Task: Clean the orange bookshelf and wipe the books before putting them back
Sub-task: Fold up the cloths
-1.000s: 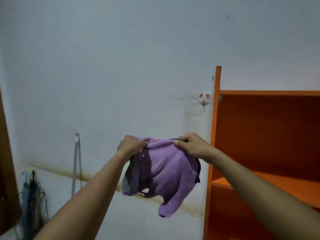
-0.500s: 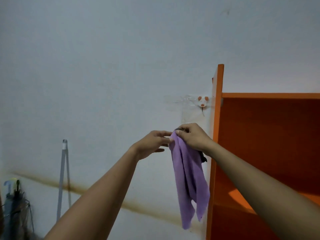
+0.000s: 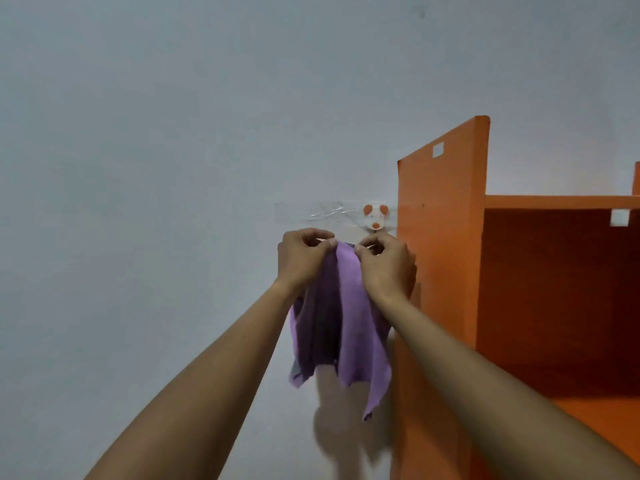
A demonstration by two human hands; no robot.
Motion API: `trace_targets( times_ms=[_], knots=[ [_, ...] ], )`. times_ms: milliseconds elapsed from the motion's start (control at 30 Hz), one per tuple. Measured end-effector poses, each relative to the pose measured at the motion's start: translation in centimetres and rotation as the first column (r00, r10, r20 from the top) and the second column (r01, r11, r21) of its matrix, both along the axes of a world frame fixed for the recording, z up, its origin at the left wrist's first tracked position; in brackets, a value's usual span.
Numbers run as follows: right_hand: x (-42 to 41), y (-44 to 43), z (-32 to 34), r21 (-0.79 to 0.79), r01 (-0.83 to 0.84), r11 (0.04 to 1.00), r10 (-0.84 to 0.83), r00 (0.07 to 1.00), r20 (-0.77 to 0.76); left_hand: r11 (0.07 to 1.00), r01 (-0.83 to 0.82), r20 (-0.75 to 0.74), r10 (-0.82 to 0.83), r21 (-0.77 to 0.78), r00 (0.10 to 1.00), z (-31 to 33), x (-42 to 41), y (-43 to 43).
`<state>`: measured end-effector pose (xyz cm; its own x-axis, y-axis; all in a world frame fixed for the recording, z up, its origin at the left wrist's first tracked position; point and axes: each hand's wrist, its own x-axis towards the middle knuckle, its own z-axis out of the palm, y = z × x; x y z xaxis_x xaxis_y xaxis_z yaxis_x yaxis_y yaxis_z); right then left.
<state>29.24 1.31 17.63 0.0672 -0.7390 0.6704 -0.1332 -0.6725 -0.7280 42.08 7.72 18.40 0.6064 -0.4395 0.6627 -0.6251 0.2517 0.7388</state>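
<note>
A purple cloth hangs in front of the pale wall, held by its top edge. My left hand pinches that edge on the left and my right hand pinches it on the right, close together. Both hands are just below a small mouse-shaped wall hook. The orange bookshelf stands right of the cloth, its side panel almost touching my right hand. The shelf compartment in view holds no books.
A strip of clear tape is stuck on the wall left of the hook. The pale wall fills the left and top of the view. A small white tag sits under the upper shelf board.
The view has moved closer to the hook and shelf side. My left hand has taken hold of the cloth's top edge again, and both hands have risen to just under the hook.
</note>
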Motion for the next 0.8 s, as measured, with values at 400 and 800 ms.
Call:
trace_targets(
  times_ms=[400,800],
  knots=[
    [1.6,-4.4,4.9,-0.541,0.305,0.784,-0.608,0.559,-0.564,0.989,-0.096,0.341,0.053,0.109,0.939,3.0,0.7,-8.4],
    [3.4,-5.4,0.6,-0.224,0.313,0.923,-0.384,0.791,-0.476,0.988,-0.019,0.284,-0.026,0.156,0.959,-1.1,1.6,-9.4]
  ],
)
